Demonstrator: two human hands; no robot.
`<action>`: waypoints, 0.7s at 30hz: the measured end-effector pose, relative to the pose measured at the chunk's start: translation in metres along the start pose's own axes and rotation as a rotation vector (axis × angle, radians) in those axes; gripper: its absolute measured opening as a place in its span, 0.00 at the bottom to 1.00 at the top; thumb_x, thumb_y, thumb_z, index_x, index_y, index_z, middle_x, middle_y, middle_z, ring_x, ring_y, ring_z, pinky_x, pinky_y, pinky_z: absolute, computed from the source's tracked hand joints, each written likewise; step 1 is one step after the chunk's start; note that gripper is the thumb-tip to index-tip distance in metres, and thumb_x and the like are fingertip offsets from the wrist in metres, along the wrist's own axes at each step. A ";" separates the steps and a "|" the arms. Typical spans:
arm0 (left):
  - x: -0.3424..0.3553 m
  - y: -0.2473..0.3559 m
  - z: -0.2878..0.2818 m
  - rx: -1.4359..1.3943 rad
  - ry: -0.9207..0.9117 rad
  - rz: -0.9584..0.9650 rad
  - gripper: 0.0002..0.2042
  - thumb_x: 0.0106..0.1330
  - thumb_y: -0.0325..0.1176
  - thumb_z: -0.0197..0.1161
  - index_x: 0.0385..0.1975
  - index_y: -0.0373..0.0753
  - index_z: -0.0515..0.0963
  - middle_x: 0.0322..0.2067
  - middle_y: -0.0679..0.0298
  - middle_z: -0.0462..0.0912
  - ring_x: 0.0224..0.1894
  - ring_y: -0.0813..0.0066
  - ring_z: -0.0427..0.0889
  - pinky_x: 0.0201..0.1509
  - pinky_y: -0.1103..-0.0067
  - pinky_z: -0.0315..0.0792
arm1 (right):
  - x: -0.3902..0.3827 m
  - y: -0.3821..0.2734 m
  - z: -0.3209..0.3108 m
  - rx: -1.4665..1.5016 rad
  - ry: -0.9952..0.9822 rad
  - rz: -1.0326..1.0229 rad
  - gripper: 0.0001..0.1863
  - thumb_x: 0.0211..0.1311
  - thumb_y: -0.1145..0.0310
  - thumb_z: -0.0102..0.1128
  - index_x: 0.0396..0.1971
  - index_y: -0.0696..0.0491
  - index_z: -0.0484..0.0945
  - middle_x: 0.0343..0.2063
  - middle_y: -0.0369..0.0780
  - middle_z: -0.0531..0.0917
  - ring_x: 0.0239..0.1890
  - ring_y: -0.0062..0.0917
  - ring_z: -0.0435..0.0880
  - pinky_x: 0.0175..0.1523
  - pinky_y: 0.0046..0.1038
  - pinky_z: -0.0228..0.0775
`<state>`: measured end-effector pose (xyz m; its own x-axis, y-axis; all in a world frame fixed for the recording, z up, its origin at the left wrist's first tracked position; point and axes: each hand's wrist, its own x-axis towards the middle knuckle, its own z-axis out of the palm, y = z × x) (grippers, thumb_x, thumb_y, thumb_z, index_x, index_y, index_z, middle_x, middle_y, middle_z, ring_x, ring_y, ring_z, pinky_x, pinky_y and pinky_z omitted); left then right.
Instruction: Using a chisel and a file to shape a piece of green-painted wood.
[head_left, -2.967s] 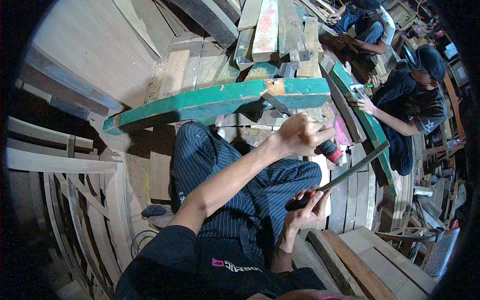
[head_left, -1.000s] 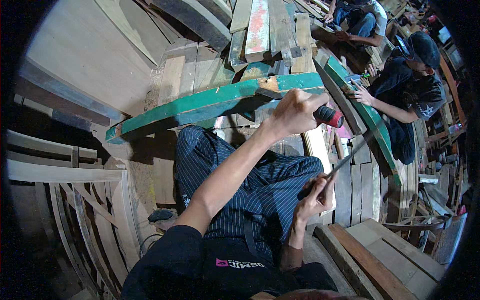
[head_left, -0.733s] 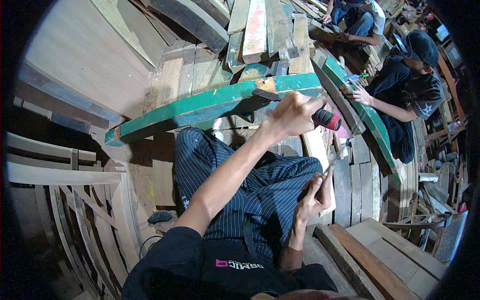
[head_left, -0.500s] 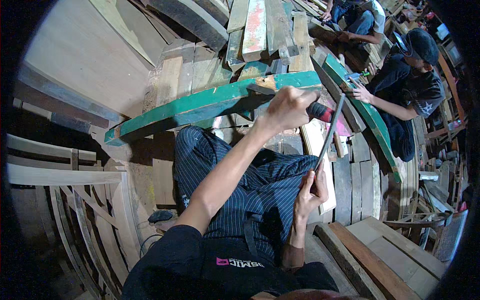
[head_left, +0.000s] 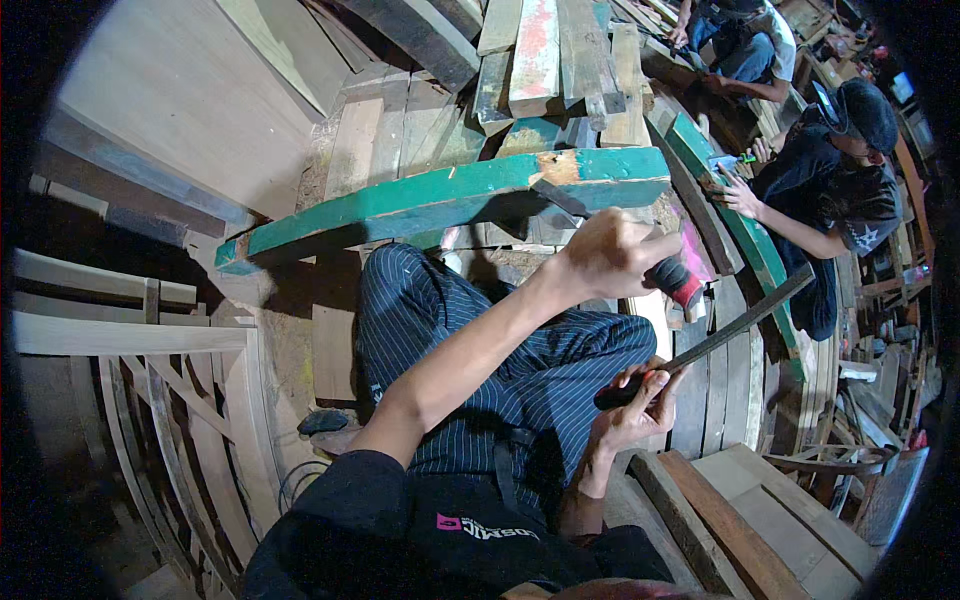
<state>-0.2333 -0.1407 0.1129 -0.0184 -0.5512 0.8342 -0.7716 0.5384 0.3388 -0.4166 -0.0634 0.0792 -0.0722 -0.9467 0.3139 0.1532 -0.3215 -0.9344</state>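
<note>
My left hand point(head_left: 618, 255) is closed around a chisel point(head_left: 675, 282) with a dark handle and a red band near its end. Its flat blade points up and left to the green wooden beam point(head_left: 420, 193), close to a patch of bare wood; whether it touches there I cannot tell. The beam lies across in front of my legs. Below and to the right, my right hand point(head_left: 640, 408) grips the dark handle of a long, flat metal file-like bar point(head_left: 740, 322). That bar slants up to the right, apart from the chisel.
To the right a co-worker point(head_left: 830, 190) handles a blue tool on another green beam point(head_left: 745, 235). Another person point(head_left: 745, 50) sits farther back. Stacked planks point(head_left: 535, 60) stand beyond my beam; a slatted wooden frame point(head_left: 180, 340) is at left. Boards point(head_left: 740, 520) lie near my right arm.
The file-like bar has swung from nearly upright beside the chisel handle to a slant toward the right. My left hand and the chisel have shifted slightly lower and right in view.
</note>
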 end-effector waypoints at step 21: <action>0.017 -0.009 -0.040 -0.126 0.152 -0.135 0.17 0.40 0.37 0.75 0.25 0.37 0.76 0.16 0.58 0.78 0.21 0.59 0.81 0.26 0.70 0.74 | -0.003 -0.014 0.008 -0.001 -0.113 -0.032 0.24 0.73 0.68 0.47 0.65 0.61 0.62 0.29 0.39 0.72 0.21 0.17 0.71 0.22 0.20 0.65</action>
<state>-0.2011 -0.1300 0.1414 0.1830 -0.5262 0.8304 -0.6746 0.5472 0.4955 -0.4111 -0.0563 0.0929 0.0340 -0.9321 0.3607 0.1512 -0.3520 -0.9237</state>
